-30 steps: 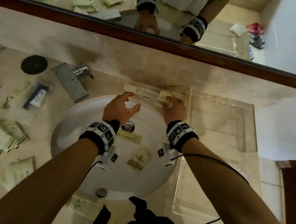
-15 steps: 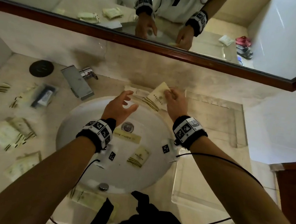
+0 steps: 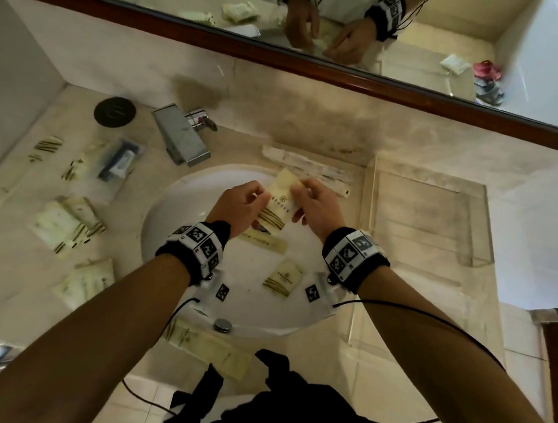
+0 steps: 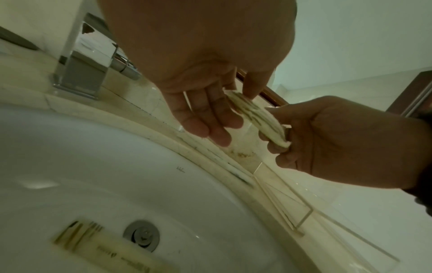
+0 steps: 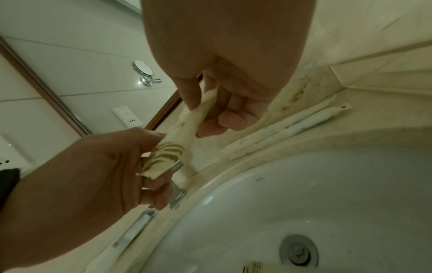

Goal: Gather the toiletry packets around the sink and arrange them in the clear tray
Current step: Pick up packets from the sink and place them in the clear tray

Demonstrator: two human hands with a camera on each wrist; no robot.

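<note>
A cream toiletry packet (image 3: 280, 199) with olive stripes hangs over the white sink (image 3: 172, 234). My left hand (image 3: 247, 204) and right hand (image 3: 309, 204) each pinch one end. The left wrist view shows the left hand (image 4: 233, 112) with its thumb on the packet (image 4: 254, 114) and its fingers below. My right hand (image 5: 205, 110) pinches the packet's (image 5: 184, 129) upper end. The clear tray (image 3: 366, 255) stands right of the sink. Two packets (image 3: 282, 277) lie in the basin. Long white packets (image 3: 306, 169) lie behind it.
Several packets (image 3: 62, 226) and a toothpaste kit (image 3: 117, 163) are scattered on the left counter. One packet (image 3: 205, 345) lies at the front edge. The chrome faucet (image 3: 182, 139) and a black disc (image 3: 114, 112) sit at the back left. A mirror runs along the back wall.
My right hand lifted the cream packet off the counter behind the sink and brought it over the basin. My left hand came across and took hold of its other end.
</note>
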